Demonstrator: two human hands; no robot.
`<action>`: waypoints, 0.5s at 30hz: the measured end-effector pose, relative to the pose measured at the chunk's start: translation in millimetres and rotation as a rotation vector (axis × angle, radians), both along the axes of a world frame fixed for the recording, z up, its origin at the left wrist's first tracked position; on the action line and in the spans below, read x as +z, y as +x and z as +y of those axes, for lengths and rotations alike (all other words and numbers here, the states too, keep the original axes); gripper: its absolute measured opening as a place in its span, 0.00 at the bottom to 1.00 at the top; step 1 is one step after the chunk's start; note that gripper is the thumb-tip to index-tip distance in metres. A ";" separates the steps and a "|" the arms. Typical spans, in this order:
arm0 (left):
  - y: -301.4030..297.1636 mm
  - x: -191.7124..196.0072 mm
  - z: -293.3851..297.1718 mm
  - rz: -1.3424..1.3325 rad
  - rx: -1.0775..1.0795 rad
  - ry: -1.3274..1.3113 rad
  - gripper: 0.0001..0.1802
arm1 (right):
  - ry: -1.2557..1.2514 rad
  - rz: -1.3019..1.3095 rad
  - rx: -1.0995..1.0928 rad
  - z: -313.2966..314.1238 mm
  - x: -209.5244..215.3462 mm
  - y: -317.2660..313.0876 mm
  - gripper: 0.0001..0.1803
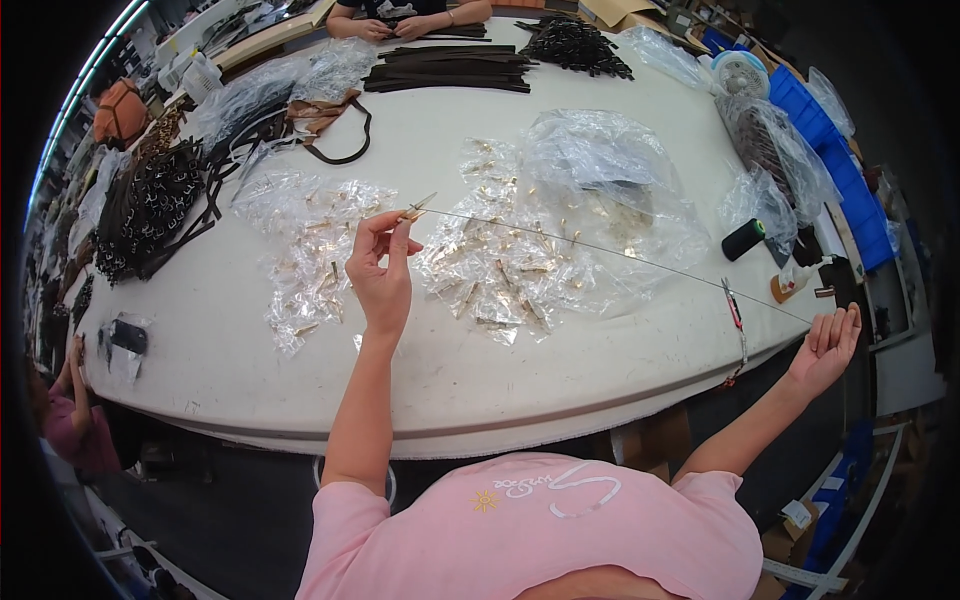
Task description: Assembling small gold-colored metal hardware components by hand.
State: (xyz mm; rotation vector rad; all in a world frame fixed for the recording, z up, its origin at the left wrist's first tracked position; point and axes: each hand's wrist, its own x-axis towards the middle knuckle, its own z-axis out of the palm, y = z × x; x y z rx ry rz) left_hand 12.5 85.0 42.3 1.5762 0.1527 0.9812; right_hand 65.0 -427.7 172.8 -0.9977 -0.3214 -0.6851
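Raised over the table, my left hand point(381, 275) pinches a small gold-coloured pointed piece point(421, 204) between thumb and fingertips; its exact kind is too small to tell. A thin dark thread point(640, 259) runs taut from that piece across to the right. My right hand point(829, 345), out past the table's right front edge, has its fingers closed on the thread's other end. Below the thread lie several small clear plastic bags point(500, 285) with gold-coloured metal parts inside. A similar heap of bags point(310, 250) lies left of my left hand.
Near the right edge are a dark thread spool point(743, 240), a red-handled tool point(734, 305) and a glue bottle point(788, 285). Dark straps with metal rings point(150, 215) pile at left. A large plastic bag point(600, 160) lies behind. Across the table, a co-worker's hands point(395, 28) handle dark strips point(447, 70).
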 end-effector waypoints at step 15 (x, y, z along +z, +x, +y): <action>11.7 -4.1 5.4 -0.060 -0.053 -0.111 0.06 | -0.173 0.168 -0.436 -27.4 -21.1 23.2 0.06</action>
